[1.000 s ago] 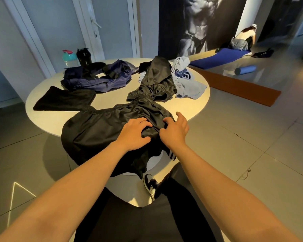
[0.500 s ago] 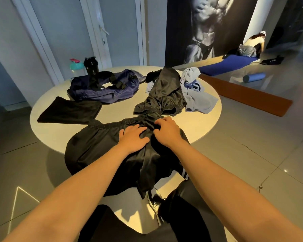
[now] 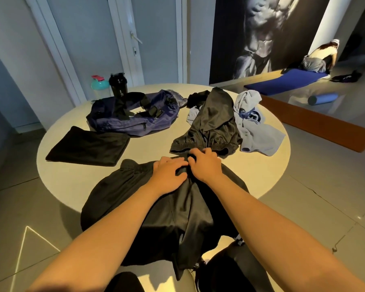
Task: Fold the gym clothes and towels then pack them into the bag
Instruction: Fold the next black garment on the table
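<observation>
We look down over two bare forearms to a round white surface (image 3: 67,178) strewn with gym gear. Nearest us lies a pair of black shorts (image 3: 135,207), its elastic waistband on the surface and its legs spilling over the near edge toward the floor.

Both hands meet side by side at the middle of the waistband, touching each other. The left hand (image 3: 169,175) lies palm down on the cloth with its fingers stretched out toward the right, pressing the fabric flat. The right hand (image 3: 205,165) has its fingers curled into the waistband, bunching a fold of the shorts under the knuckles.

Just beyond the right hand, a second pair of black shorts (image 3: 211,123) lies crumpled, running away from us. A pale blue-grey cloth (image 3: 261,138) is heaped on its right and partly under it.

To the left, a folded black garment (image 3: 89,147) lies flat, apart from the shorts we hold. Behind it the navy duffel bag (image 3: 135,119) lies slumped, with black straps across its top.

At the far left rim of the surface stand a black shaker bottle (image 3: 118,85) and, just beside it, a teal bottle with a pink lid (image 3: 99,85).

On the floor to the right we see a blue mat (image 3: 287,81), a blue foam roller (image 3: 322,98) and a brown mat (image 3: 325,127). A person (image 3: 318,57) crouches at the far end of the blue mat.
</observation>
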`<state>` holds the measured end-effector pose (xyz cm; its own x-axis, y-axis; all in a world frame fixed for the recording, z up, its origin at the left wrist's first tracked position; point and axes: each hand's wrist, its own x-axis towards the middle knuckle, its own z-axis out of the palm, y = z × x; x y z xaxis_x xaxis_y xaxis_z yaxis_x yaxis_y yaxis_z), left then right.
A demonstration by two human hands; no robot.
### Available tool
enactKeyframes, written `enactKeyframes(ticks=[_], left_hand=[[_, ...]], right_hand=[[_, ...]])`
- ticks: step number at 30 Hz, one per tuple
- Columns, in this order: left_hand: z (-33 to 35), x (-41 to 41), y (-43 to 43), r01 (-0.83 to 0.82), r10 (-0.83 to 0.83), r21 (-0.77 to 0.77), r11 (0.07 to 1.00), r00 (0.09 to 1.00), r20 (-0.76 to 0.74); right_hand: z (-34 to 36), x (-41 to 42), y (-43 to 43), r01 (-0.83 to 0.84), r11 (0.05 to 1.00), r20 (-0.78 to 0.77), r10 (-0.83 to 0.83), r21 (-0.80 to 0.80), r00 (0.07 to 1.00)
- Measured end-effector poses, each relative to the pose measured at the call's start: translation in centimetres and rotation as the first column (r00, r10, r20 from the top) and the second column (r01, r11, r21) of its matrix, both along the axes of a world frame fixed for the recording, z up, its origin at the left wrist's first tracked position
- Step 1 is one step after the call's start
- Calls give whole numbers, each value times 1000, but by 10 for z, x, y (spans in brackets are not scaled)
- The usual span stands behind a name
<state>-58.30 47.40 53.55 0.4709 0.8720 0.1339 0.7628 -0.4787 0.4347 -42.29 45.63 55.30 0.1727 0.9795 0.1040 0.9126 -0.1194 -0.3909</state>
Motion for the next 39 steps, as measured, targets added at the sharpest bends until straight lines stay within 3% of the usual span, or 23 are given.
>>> enactKeyframes(ticks=[3, 5, 8, 10, 15, 18, 24, 26, 29, 32, 35, 39], left_hand=[[5, -6, 7, 34, -36, 14, 999, 962, 269], [1, -18, 14, -125, 88, 94, 988, 941, 327], [-5, -34, 20, -319, 319, 111, 941, 948, 21], [-6, -37, 21, -348, 350, 37, 937, 931, -108], [5, -37, 16, -323, 341, 114, 939, 915, -218], [10, -37, 10, -312, 322, 79, 947, 930, -179], [19, -38, 0, -344, 354, 93, 934, 922, -154], [19, -37, -4, -350, 357, 89, 933, 931, -78], [17, -38, -11, -337, 337, 69, 939, 942, 13], [15, -51, -17, -344, 348, 78, 936, 936, -44], [14, -73, -25, -442, 455, 128, 888, 885, -97], [14, -97, -38, -573, 563, -56, 817, 816, -134]], right_hand=[[-12, 3, 2, 61, 998, 4, -61, 26, 998], [-18, 4, -2, 109, 991, -2, -109, 74, 994], [-21, -4, -6, 86, 990, 2, -87, 108, 996], [-19, -12, -9, 55, 989, -39, -50, 138, 998], [-9, -26, -17, -70, 962, -92, 97, 265, 991], [-3, -29, -22, -60, 944, -144, 112, 324, 983], [9, -33, -37, -103, 858, -52, 149, 504, 987], [9, -38, -40, -203, 878, 2, 225, 434, 974], [1, -43, -45, -313, 932, 39, 312, 180, 949], [-6, -48, -48, -312, 950, 80, 310, 15, 947], [-2, -61, -52, -229, 972, 116, 233, -44, 966], [3, -78, -58, -108, 994, 101, 109, -8, 989]])
